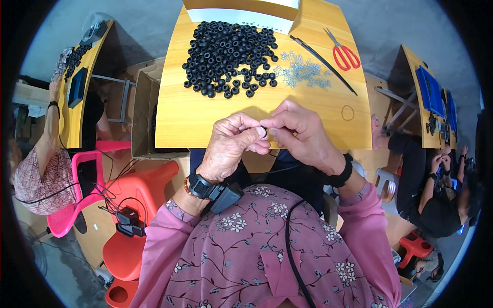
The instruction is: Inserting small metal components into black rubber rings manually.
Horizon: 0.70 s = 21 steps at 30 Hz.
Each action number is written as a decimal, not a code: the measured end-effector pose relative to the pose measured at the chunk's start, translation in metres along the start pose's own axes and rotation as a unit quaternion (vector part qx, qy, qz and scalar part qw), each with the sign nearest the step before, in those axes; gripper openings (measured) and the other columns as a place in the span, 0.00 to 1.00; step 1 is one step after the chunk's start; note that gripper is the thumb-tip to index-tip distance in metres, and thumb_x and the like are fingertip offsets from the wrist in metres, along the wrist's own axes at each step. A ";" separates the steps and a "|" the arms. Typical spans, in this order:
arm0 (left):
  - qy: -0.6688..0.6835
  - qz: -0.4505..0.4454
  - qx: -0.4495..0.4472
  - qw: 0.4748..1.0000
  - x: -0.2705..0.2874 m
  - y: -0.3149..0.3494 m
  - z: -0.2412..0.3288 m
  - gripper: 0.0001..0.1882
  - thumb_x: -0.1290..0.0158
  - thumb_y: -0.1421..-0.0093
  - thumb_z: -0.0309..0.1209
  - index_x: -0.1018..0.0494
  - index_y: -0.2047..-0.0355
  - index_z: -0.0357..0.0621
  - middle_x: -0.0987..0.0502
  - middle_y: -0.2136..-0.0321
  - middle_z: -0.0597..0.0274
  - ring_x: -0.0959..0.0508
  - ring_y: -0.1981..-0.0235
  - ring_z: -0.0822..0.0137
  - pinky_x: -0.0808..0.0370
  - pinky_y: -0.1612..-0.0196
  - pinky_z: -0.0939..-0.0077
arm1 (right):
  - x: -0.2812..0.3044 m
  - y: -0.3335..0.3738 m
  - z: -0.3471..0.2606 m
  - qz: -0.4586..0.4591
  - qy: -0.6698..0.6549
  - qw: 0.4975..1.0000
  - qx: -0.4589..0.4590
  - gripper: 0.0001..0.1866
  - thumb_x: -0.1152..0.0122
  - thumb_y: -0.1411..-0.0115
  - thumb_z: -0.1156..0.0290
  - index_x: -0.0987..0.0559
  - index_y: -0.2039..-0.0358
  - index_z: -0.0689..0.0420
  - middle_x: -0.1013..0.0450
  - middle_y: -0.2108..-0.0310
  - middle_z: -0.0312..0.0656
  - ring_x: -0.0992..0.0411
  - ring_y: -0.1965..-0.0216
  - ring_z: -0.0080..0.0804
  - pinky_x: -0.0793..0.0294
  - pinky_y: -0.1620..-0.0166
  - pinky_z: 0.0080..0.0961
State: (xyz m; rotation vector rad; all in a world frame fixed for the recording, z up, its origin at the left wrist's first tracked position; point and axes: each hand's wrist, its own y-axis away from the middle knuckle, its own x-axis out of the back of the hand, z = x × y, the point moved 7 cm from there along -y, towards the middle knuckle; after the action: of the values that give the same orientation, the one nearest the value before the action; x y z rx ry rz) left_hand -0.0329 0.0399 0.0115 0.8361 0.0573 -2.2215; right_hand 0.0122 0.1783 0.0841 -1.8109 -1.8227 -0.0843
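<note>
Carton [141, 102]: while it's standing by the table [318, 110], dark pieces [154, 117] are showing inside.
Left hand [233, 141]: pinching a bead [265, 130] over the table.
Right hand [303, 131]: meeting the bead; whether gripping, I can't tell.

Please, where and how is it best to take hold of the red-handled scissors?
Probably by the red handles, with the right hand coming from the near side: the finger loops lie nearest, while the metal blades point away.

The rings [228, 55] look like smooth plastic, the tabletop [179, 120] like faintly glossy wood.
</note>
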 end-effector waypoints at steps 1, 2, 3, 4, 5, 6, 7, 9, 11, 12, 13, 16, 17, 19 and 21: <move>0.008 0.001 0.001 1.000 0.000 -0.001 -0.001 0.04 0.45 0.34 0.23 0.24 0.61 0.36 0.18 0.67 0.55 0.16 0.69 0.66 0.15 0.63 0.73 | 0.001 0.002 0.004 0.002 -0.021 1.000 -0.015 0.13 0.34 0.42 0.79 0.18 0.55 0.57 0.28 0.69 0.40 0.28 0.71 0.29 0.28 0.67 0.23; 0.016 0.002 0.003 1.000 -0.001 -0.001 -0.004 0.04 0.45 0.34 0.23 0.24 0.61 0.36 0.18 0.67 0.56 0.16 0.69 0.67 0.15 0.63 0.73 | 0.001 0.005 0.008 0.004 -0.042 0.999 -0.030 0.16 0.34 0.42 0.79 0.19 0.53 0.57 0.28 0.68 0.40 0.28 0.71 0.29 0.28 0.67 0.23; 0.025 0.003 0.004 1.000 -0.001 -0.002 -0.005 0.04 0.46 0.34 0.24 0.24 0.61 0.36 0.19 0.67 0.56 0.16 0.68 0.67 0.15 0.63 0.73 | 0.002 0.007 0.011 0.006 -0.064 0.997 -0.045 0.18 0.34 0.42 0.79 0.20 0.50 0.56 0.28 0.67 0.41 0.28 0.71 0.29 0.28 0.67 0.23; 0.022 0.015 0.006 1.000 0.000 -0.003 -0.005 0.04 0.46 0.33 0.24 0.24 0.61 0.36 0.19 0.67 0.57 0.17 0.68 0.68 0.15 0.63 0.73 | 0.001 0.009 0.010 -0.001 -0.057 0.996 -0.071 0.20 0.33 0.42 0.77 0.22 0.48 0.57 0.28 0.66 0.42 0.27 0.70 0.31 0.27 0.67 0.24; 0.020 0.027 0.008 0.999 0.001 -0.004 -0.004 0.04 0.46 0.33 0.24 0.24 0.61 0.36 0.19 0.67 0.58 0.17 0.68 0.69 0.16 0.63 0.73 | 0.001 0.010 0.006 -0.008 -0.050 0.994 -0.096 0.22 0.33 0.42 0.75 0.24 0.46 0.57 0.28 0.65 0.43 0.27 0.70 0.33 0.27 0.66 0.26; 0.017 0.039 0.010 0.999 0.002 -0.005 -0.003 0.04 0.46 0.33 0.24 0.24 0.61 0.36 0.19 0.67 0.58 0.18 0.68 0.69 0.16 0.63 0.73 | 0.000 0.011 0.005 -0.015 -0.043 0.991 -0.122 0.25 0.32 0.42 0.73 0.25 0.44 0.58 0.28 0.63 0.44 0.26 0.69 0.35 0.26 0.66 0.27; 0.011 0.043 0.010 0.999 0.001 -0.005 -0.003 0.04 0.46 0.33 0.25 0.24 0.61 0.37 0.19 0.67 0.59 0.18 0.68 0.70 0.17 0.63 0.74 | -0.001 0.008 -0.001 -0.021 0.017 0.997 -0.077 0.24 0.32 0.42 0.71 0.26 0.45 0.59 0.28 0.64 0.45 0.26 0.69 0.38 0.26 0.67 0.29; -0.003 0.051 0.008 0.999 -0.001 -0.005 -0.003 0.04 0.45 0.33 0.25 0.23 0.62 0.38 0.19 0.68 0.61 0.19 0.68 0.72 0.18 0.63 0.75 | -0.008 0.004 -0.012 -0.034 0.138 0.990 0.013 0.23 0.31 0.43 0.68 0.26 0.49 0.61 0.29 0.64 0.47 0.26 0.69 0.44 0.25 0.67 0.34; -0.013 0.043 0.021 0.999 -0.003 -0.006 -0.003 0.04 0.45 0.33 0.25 0.23 0.62 0.38 0.19 0.67 0.63 0.20 0.68 0.74 0.19 0.62 0.75 | -0.010 0.004 -0.004 -0.048 0.179 0.983 0.015 0.19 0.32 0.43 0.66 0.27 0.56 0.61 0.30 0.66 0.48 0.26 0.70 0.48 0.25 0.68 0.38; -0.019 0.039 0.027 0.999 -0.004 -0.006 -0.002 0.04 0.45 0.33 0.25 0.23 0.62 0.39 0.19 0.67 0.63 0.20 0.68 0.74 0.20 0.62 0.76 | -0.011 0.003 -0.002 -0.056 0.200 0.978 0.017 0.18 0.32 0.43 0.65 0.27 0.60 0.61 0.31 0.67 0.48 0.27 0.70 0.50 0.26 0.68 0.40; -0.024 0.048 0.029 0.998 -0.005 -0.006 -0.001 0.04 0.44 0.34 0.25 0.23 0.62 0.38 0.19 0.68 0.64 0.20 0.68 0.75 0.20 0.63 0.78 | -0.011 0.002 -0.002 -0.057 0.203 0.977 0.017 0.16 0.32 0.44 0.65 0.28 0.62 0.60 0.31 0.68 0.48 0.27 0.70 0.50 0.26 0.68 0.41; -0.035 0.062 0.028 0.997 -0.006 -0.005 0.002 0.04 0.43 0.34 0.26 0.22 0.62 0.38 0.19 0.68 0.64 0.20 0.69 0.77 0.21 0.64 0.83 | -0.011 -0.001 -0.004 -0.054 0.208 0.976 0.021 0.14 0.33 0.44 0.67 0.29 0.67 0.59 0.32 0.70 0.47 0.27 0.72 0.49 0.26 0.69 0.42; -0.035 0.060 0.022 0.997 -0.004 -0.005 0.001 0.04 0.43 0.34 0.26 0.22 0.62 0.38 0.19 0.68 0.64 0.20 0.69 0.77 0.21 0.64 0.82 | -0.012 -0.001 -0.004 -0.047 0.207 0.977 0.023 0.14 0.33 0.45 0.67 0.29 0.67 0.60 0.32 0.70 0.47 0.27 0.72 0.49 0.26 0.69 0.42; -0.025 0.064 0.016 0.997 -0.004 -0.004 0.000 0.04 0.43 0.34 0.26 0.22 0.62 0.38 0.19 0.67 0.64 0.20 0.68 0.76 0.20 0.63 0.82 | -0.012 -0.001 -0.002 -0.037 0.208 0.977 0.022 0.14 0.33 0.45 0.68 0.29 0.67 0.60 0.32 0.71 0.47 0.27 0.72 0.49 0.26 0.69 0.41; -0.006 0.076 0.016 0.997 -0.006 -0.004 -0.001 0.04 0.43 0.34 0.26 0.23 0.62 0.38 0.19 0.67 0.63 0.20 0.68 0.76 0.20 0.62 0.80 | -0.012 0.000 0.000 -0.028 0.211 0.977 0.017 0.13 0.33 0.45 0.68 0.28 0.67 0.60 0.32 0.71 0.47 0.27 0.72 0.49 0.26 0.70 0.41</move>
State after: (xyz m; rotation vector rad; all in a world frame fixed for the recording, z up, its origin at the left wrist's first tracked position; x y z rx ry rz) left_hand -0.0317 0.0464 0.0132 0.8168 -0.0462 -2.0896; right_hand 0.0115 0.1674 0.0787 -1.5726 -1.5600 -0.4228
